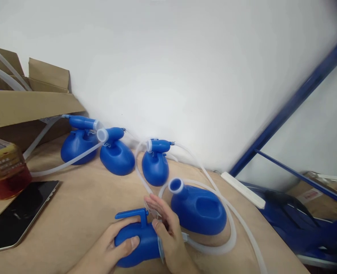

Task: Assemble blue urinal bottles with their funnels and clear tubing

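Observation:
My left hand (115,245) wraps round a blue plastic vessel (136,239) with a blue handle, lying on the table near me. Against the vessel's right end rests my right hand (168,232), its fingers curled over a clear cap or fitting where a translucent white tube (214,249) joins. Just beyond lies another blue vessel (198,207) with a white-rimmed round mouth, ringed by the tube. Three more blue vessels (117,156) with fitted blue nozzles and tubes stand in a row by the wall.
A dark tablet (16,219) lies at the left on the tan table (85,205), beside a bottle of amber liquid (4,171). An open cardboard box (25,102) holds tubing at the back left. A white power strip (242,190) and blue shelf frame (294,102) are at right.

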Available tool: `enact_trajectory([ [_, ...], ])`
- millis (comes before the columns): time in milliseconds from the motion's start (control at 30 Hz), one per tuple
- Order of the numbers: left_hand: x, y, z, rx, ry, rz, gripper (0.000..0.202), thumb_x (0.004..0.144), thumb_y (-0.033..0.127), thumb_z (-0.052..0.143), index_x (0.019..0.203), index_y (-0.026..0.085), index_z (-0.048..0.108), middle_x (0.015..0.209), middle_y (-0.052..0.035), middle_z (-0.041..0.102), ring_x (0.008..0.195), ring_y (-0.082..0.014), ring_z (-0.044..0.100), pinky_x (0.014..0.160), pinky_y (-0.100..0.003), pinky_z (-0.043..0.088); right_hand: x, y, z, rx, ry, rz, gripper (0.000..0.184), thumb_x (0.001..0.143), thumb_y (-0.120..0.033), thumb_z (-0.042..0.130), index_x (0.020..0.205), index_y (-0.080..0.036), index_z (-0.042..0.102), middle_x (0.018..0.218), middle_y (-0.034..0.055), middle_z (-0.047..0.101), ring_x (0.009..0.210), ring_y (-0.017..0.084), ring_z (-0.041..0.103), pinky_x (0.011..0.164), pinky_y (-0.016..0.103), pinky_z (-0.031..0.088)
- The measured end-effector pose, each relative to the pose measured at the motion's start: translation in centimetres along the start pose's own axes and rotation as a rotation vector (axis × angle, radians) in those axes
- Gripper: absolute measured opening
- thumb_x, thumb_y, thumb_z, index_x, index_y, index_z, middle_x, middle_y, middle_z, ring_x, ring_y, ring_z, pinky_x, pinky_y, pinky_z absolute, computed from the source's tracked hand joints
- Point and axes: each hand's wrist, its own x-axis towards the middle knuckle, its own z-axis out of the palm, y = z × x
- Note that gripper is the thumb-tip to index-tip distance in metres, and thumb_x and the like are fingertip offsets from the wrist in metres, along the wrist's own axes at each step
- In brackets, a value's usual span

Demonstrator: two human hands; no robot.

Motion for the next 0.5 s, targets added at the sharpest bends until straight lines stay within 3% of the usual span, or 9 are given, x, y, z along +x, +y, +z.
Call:
enact_trajectory([
  [67,0.2,0.1,-0.2,-0.033,0.026,0.073,0.062,0.072,0.067,0.080,0.120,0.029,0.078,0.127,-0.0097,0.076,0.109,-0.0352,0.074,0.091,-0.046,0.063,0.3,-0.4,0.1,-0.056,0.012,-0.025,0.034,0.097,-0.044,0.064,0.125,-0.030,0.077,0.127,0.0100,0.076,0.117,0.030,0.071,0.105,0.044,0.057],
  [133,0.3,0.1,-0.3,-0.060,0.038,0.087,0.060,0.071,0.068,0.081,0.117,0.029,0.079,0.126,-0.0089,0.077,0.119,-0.0366,0.070,0.099,-0.048,0.060,0.6,-0.8,0.2,-0.084,0.004,-0.045,0.028,0.094,-0.042,0.068,0.114,-0.028,0.082,0.113,0.0101,0.081,0.105,0.029,0.075,0.096,0.042,0.060],
  [300,0.5,-0.5,-0.4,0.016,0.088,0.073,0.061,0.072,0.071,0.078,0.116,0.029,0.079,0.126,-0.0088,0.076,0.116,-0.0361,0.070,0.099,-0.048,0.060,0.7,-0.7,0.6,0.044,0.072,0.112,0.026,0.086,-0.040,0.078,0.107,-0.024,0.081,0.099,0.0094,0.083,0.090,0.027,0.077,0.081,0.036,0.062],
  [500,0.3,-0.6,-0.3,0.073,0.126,0.093,0.059,0.073,0.069,0.077,0.117,0.030,0.079,0.123,-0.0086,0.077,0.113,-0.0353,0.071,0.097,-0.047,0.061,1.2,-1.1,0.8,0.024,0.086,-0.014,0.013,0.083,-0.032,0.079,0.094,-0.026,0.085,0.094,0.0074,0.080,0.085,0.023,0.075,0.074,0.032,0.059],
])
